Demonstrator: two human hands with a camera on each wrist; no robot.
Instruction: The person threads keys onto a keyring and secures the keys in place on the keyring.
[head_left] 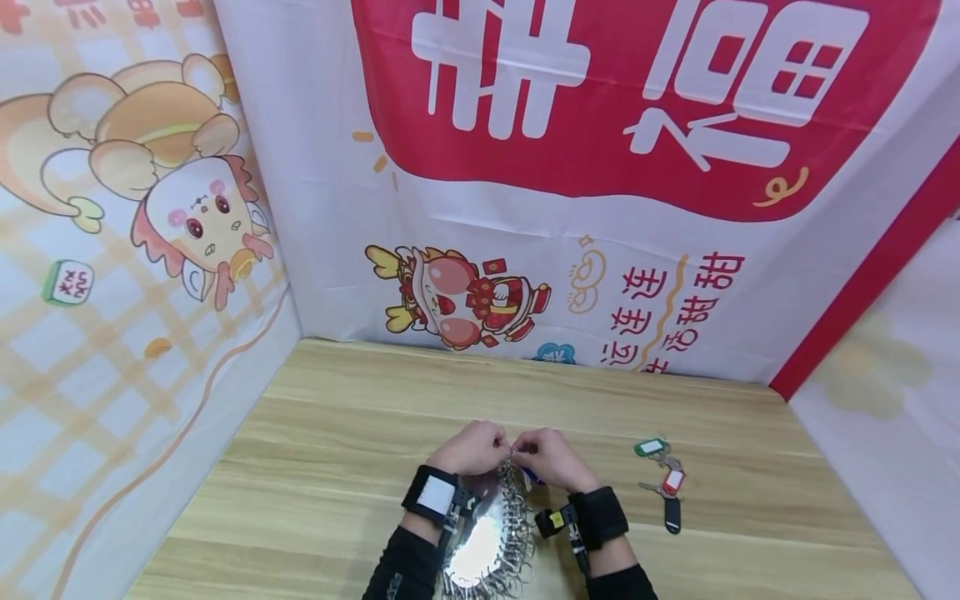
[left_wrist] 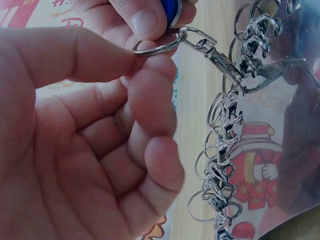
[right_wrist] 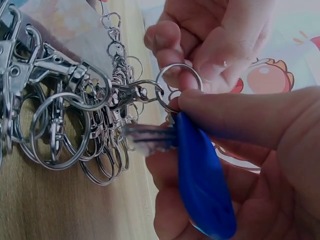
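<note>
Ring [left_wrist: 161, 50], joined to a clip [left_wrist: 202, 46], sits between both hands. The left hand [head_left: 474, 448], thumb and finger closed, pinches its edge; the right hand [head_left: 553, 458] grips a blue tag [right_wrist: 202, 180] with a key [right_wrist: 150, 137]. Fitting tag to ring seems underway; parting the coil looks called for next.

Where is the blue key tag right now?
In the right wrist view, the blue key tag is right of and below centre, held in the right hand beside a key, just below the split ring the left hand pinches.
</note>
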